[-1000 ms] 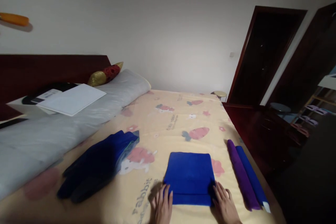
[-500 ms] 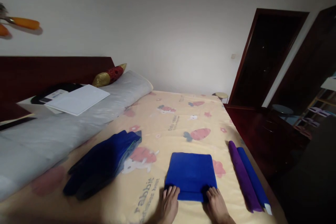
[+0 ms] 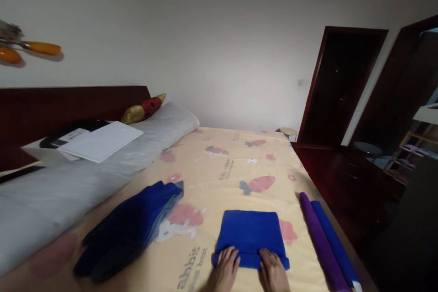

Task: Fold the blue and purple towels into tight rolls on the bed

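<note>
Have the left hand (image 3: pixel 226 262) palm down on the near edge of a folded blue cloth (image 3: pixel 251 230), toward its left corner, with fingers bent over a narrow turned-over band (image 3: pixel 249 260). Have the right hand (image 3: pixel 273 267) on the same band, right of centre, likewise palm down with fingers curled. Leave a stretch of the band bare between the two hands, and a short end poking out past the right one. Cannot tell a pinch from a mere press in either hand, with the undersides of the fingers hidden. Find the rest of the cloth lying flat on a cream bedsheet (image 3: pixel 212 198) printed with rabbits, carrots and pink flowers. See two slim rolls to the right, near the bed's edge: a purple cloth roll (image 3: pixel 321 241) and, just beside it on the outer side, a blue cloth roll (image 3: pixel 334 242) with a pale tag (image 3: pixel 357 286) at the near end. See a loose dark blue heap of cloth (image 3: pixel 132 228) to the left, well apart from both hands. Farther left, note a long grey pillow (image 3: pixel 153 146) by the dark headboard (image 3: pixel 61 107), with a white board (image 3: pixel 102 141) on top and a red-and-gold cushion (image 3: pixel 150 107) behind.
</note>
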A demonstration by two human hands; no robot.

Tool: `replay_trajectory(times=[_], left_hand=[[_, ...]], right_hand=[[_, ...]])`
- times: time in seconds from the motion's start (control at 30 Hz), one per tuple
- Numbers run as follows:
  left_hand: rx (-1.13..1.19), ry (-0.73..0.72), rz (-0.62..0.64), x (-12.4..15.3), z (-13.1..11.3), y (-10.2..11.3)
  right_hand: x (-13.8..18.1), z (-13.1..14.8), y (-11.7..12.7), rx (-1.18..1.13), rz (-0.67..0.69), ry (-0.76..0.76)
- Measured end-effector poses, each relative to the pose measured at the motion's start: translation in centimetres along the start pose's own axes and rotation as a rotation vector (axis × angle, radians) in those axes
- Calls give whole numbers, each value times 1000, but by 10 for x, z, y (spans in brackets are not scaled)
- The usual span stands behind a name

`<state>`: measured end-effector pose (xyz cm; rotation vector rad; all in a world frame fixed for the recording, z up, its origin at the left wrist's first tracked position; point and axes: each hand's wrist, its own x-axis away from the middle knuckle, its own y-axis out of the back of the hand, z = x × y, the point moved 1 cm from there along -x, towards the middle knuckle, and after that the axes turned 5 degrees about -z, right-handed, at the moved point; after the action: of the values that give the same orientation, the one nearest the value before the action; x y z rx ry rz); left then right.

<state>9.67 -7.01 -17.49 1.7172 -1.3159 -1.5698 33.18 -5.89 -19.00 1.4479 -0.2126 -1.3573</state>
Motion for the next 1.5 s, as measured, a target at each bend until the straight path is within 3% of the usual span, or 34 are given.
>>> replay_trajectory(times=[0.1, 0.17, 0.27, 0.4, 0.47, 0.53, 0.63, 0.7, 0.77, 0.83, 0.93, 1.0, 1.13, 1.23, 1.37, 1.43, 1.5], left_hand=[[-103, 16, -127, 10, 34, 16], [-163, 62, -172, 13, 36, 13], [-129, 45, -160, 11, 5, -11], [7, -161, -75, 2, -34, -38], [-16, -203, -55, 2, -27, -36], [-79, -184, -56, 7, -5, -28], [-178, -63, -111, 20, 29, -16], [-231, 59, -180, 26, 35, -18], [-246, 138, -228, 26, 24, -27], [-187, 85, -207, 20, 1, -40], [-41, -69, -72, 7, -29, -55], [15, -97, 19, 1, -32, -55], [1, 53, 108, 3, 5, -32], [-88, 250, 69, 12, 33, -15], [-207, 422, -65, 20, 24, -20], [-169, 301, -70, 19, 3, -32], [-82, 68, -45, 14, -21, -44]], right_hand=[[19, -39, 16, 113, -48, -58], [19, -42, 21, 144, -31, -117], [0, -10, 13, 69, 74, -121], [-19, 31, -8, -69, 219, -46], [-12, 19, -11, -28, 205, -95], [3, -10, -8, 56, 147, -168], [25, -51, 2, 170, 96, -245], [28, -57, 5, 224, 110, -284], [19, -41, 3, 242, 128, -312], [3, -13, -4, 183, 169, -288], [-20, 26, -17, -12, 313, -169], [-25, 32, -20, -76, 372, -157], [-9, -8, -6, 19, 325, -310], [10, -43, 8, 104, 260, -381], [14, -43, 10, 179, 187, -391], [5, -22, 4, 144, 162, -323], [-6, 1, -5, 61, 192, -215]])
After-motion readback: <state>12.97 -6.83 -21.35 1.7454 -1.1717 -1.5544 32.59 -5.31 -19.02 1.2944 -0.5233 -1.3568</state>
